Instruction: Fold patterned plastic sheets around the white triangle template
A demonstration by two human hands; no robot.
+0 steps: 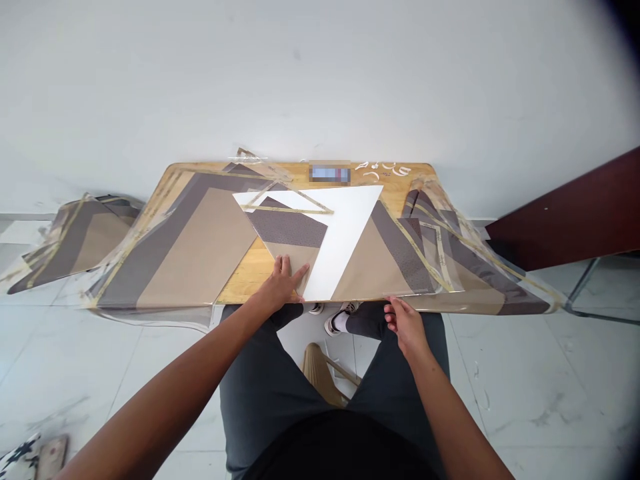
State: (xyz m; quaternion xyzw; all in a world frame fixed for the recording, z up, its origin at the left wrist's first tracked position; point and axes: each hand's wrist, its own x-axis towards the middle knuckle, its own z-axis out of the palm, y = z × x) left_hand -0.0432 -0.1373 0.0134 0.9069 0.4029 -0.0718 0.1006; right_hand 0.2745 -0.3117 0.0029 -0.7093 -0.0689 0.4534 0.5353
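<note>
A small wooden table (250,277) carries several brown and tan sheets in clear plastic sleeves. In the middle lies a folded sheet (293,230) with a white underside (345,227). My left hand (284,283) rests flat on the near corner of that folded sheet, fingers stretched out. My right hand (406,323) is at the table's front edge, fingers curled beside the near edge of a tan and brown sheet (385,260); I cannot tell whether it grips that edge.
A stack of sleeved sheets (190,247) overhangs the table's left side, another (475,267) the right. More sheets (75,237) lie on the tiled floor at left. A dark wooden board (570,213) stands at right. My knees are under the table.
</note>
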